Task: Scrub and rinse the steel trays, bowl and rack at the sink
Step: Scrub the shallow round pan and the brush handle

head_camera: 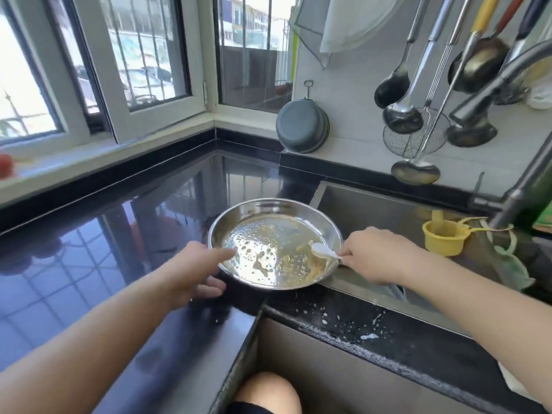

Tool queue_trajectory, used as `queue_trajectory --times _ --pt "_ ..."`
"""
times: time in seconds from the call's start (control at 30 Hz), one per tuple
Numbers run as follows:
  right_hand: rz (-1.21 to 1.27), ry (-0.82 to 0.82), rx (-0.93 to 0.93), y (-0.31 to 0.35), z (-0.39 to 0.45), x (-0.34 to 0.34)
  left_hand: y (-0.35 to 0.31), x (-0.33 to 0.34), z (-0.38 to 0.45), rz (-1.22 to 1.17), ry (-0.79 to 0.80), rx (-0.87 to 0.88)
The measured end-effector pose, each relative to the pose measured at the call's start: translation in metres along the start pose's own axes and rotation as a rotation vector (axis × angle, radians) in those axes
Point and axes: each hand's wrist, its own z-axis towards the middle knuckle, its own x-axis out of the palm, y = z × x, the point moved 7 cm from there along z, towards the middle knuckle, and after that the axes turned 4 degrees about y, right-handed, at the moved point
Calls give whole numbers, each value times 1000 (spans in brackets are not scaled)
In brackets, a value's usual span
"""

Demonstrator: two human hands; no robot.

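**Round steel tray at the sink edge, both hands engaged**

Item 1. A round, shallow stainless-steel tray is sitting on the glossy black stone surface, its right side overhanging the rim of the rectangular steel sink. Its floor is carrying water beads and smears of yellowish residue, thickest toward the near right.

Item 2. The left hand is reaching to the tray's near-left rim. Its forefinger is lying straight over the rim and pointing into the tray; the other fingers are curling beneath the tray's edge. Whether they are actually gripping the rim cannot be told.

Item 3. The right hand is hovering over the sink's near-left corner, its fingers pinching the handle of a small white plastic spoon. The spoon's bowl is lying inside the tray at its right side, touching the residue.

Item 4. A small yellow plastic cup with a handle is standing at the sink's far right, beside the base of a curved steel tap.

Item 5. Steel ladles and a wire skimmer are hanging on the white wall behind the sink; a grey round basin is hanging to their left.

Item 6. White splashes are lying on the black surface in front of the sink.
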Motion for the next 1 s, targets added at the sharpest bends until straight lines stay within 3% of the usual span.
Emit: queue_trajectory --times 0.03,0.1,0.23,0.4,0.53,0.77,0.93,1.0 --pt "25 -6 0 0 0 2 2 6 0 -18 51 -66" --pt "63 -12 -13 0 -1 6 -4 4 9 5 -23 -58" --pt "113 -71 -61 -2 -6 11 -39 -23 32 5 -348 173" --pt "301 -96 -96 1 -12 9 -64 -30 20 -130 -476 405" --pt "299 -92 -95 10 -8 -2 -72 -48 11 -205 -601 507" --pt "257 -56 -145 51 9 -20 -82 -93 25 -185 -636 612" --pt "25 -102 -90 80 37 -25 -82 -99 33 -141 -556 676" --pt "-9 -42 -77 87 39 -23 -83 -98 29 -140 -551 688"
